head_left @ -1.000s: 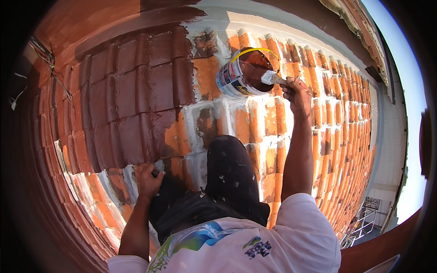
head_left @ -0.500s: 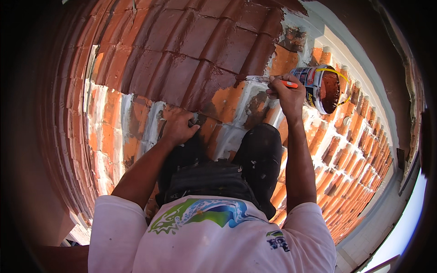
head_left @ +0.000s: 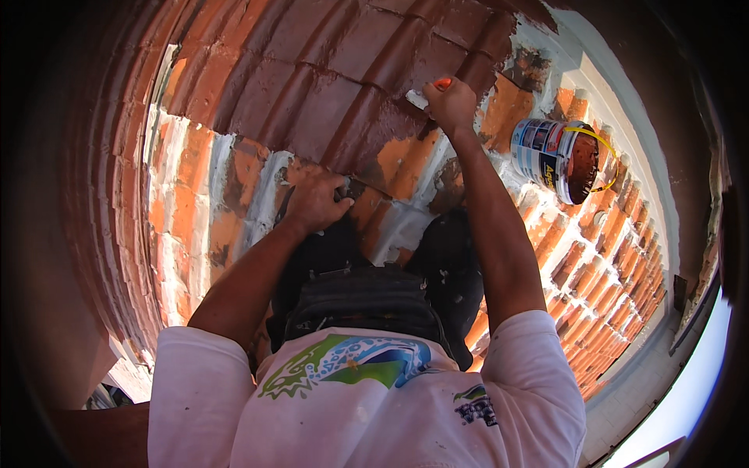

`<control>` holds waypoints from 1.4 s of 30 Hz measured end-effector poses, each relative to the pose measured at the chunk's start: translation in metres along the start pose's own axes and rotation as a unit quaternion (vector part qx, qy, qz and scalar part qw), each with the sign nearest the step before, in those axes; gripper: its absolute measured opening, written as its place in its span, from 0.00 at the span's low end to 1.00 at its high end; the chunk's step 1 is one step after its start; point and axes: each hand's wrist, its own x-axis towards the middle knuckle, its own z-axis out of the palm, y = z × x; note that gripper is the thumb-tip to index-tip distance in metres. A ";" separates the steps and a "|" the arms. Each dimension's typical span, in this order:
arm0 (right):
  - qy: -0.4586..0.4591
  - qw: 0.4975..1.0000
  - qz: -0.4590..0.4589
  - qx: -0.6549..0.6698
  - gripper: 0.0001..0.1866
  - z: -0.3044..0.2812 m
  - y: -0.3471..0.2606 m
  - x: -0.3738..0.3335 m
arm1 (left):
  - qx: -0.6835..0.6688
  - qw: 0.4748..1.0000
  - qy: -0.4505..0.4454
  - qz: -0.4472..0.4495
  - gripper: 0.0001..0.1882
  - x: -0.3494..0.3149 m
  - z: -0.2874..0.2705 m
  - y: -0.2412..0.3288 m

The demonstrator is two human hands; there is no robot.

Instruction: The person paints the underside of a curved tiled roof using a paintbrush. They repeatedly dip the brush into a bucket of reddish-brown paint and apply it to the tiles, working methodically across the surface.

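My right hand [head_left: 454, 108] is wrapped round the orange handle of a paintbrush [head_left: 417, 99]. The brush's pale metal band points left, over the lower edge of the glossy brown-red painted roof tiles [head_left: 320, 109]; its bristles are hard to make out. Below that edge lie unpainted orange roof tiles [head_left: 400, 160] with whitish streaks along their joints. My left hand [head_left: 315, 204] is closed low at the paint edge, by my left knee. A small dark piece shows at its fingers, and I cannot tell whether it is held or part of the tile.
A paint bucket [head_left: 538, 150] with a yellow handle lies tilted on the tiles right of my right forearm, brown-red paint coating its inside. Rows of orange tiles [head_left: 593, 273] run down the right. A pale wall edge [head_left: 624, 101] curves beyond them. My dark-trousered knees rest on the tiles.
My right hand has moved up and left with the brush, away from the bucket and onto the painted tiles. My left hand stays nearly in place. The whole view has shifted slightly.
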 end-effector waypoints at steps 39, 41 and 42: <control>-0.001 0.908 -0.322 -0.268 0.07 -0.015 0.053 -0.129 | -0.007 1.000 -0.006 -0.005 0.13 -0.001 0.002 -0.002; 0.004 0.909 -0.326 -0.260 0.07 -0.011 0.052 -0.127 | -0.036 0.998 -0.026 -0.033 0.13 0.001 0.003 -0.004; 0.005 0.911 -0.319 -0.263 0.07 -0.009 0.050 -0.126 | -0.047 0.997 -0.039 -0.051 0.13 0.001 0.004 -0.005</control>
